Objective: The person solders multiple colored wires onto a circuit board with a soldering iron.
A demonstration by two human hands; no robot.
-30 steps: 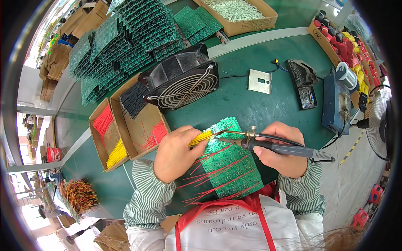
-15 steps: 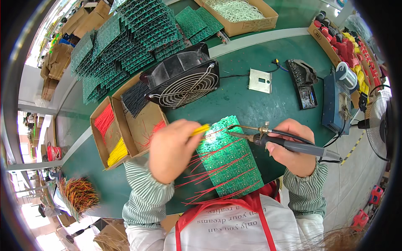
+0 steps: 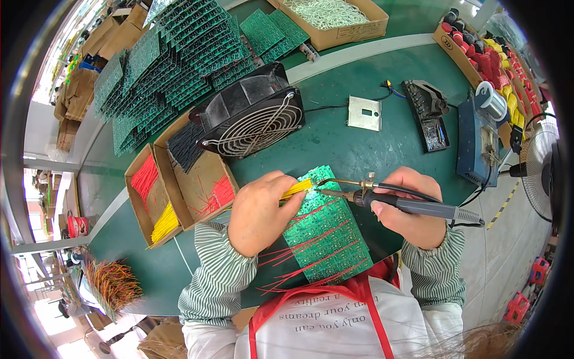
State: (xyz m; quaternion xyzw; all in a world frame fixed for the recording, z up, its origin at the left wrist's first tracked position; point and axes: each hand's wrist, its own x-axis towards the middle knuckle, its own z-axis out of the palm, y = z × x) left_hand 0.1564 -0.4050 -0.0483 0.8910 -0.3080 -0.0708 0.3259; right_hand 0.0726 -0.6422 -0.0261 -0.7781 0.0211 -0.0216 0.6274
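My left hand (image 3: 260,209) pinches a small bundle of yellow wires (image 3: 297,188), its tips over the top end of a green circuit board (image 3: 326,239). Red wires (image 3: 317,245) stick out from the board in rows, trailing to the left. In my right hand (image 3: 412,209) is a grey soldering iron (image 3: 412,205) with a thin metal solder feed tube (image 3: 344,182) fixed above it. The iron's tip and the tube's curved end meet close to the yellow wire ends, at the board's upper edge. Whether the tip touches the board, I cannot tell.
Left of the board stand cardboard trays (image 3: 186,224) of red, yellow and black wires. Behind them is a black fan (image 3: 254,113), with stacked circuit boards (image 3: 179,60) beyond. A metal plate (image 3: 365,113), black holder (image 3: 427,116) and blue soldering station (image 3: 476,143) with solder spool (image 3: 491,102) lie right.
My left hand has moved right with the yellow wires, bringing their ends up to the iron's tip. My right hand stays almost in place. The whole view has shifted slightly.
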